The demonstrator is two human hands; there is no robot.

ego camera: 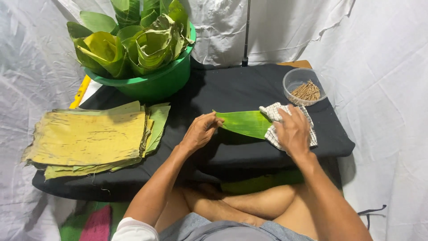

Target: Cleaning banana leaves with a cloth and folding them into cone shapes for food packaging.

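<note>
Head view: left hand [199, 131] is pinching, fingers together, the pointed end of a green leaf [246, 123] lying on the black cloth [232, 89]. Right hand [293, 132], fingers spread flat, is pressing a checked rag [276, 112] onto the leaf's other end. Behind the leaf are sitting a green tub [156, 82] of rolled leaves and a clear bowl [294, 78] of sticks; left of it, stacked yellowed sheets [89, 136].

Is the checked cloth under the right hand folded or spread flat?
Bunched, not spread flat: the checked cloth lies crumpled under the right hand, its edges rumpled over the end of the green leaf strip.
</note>
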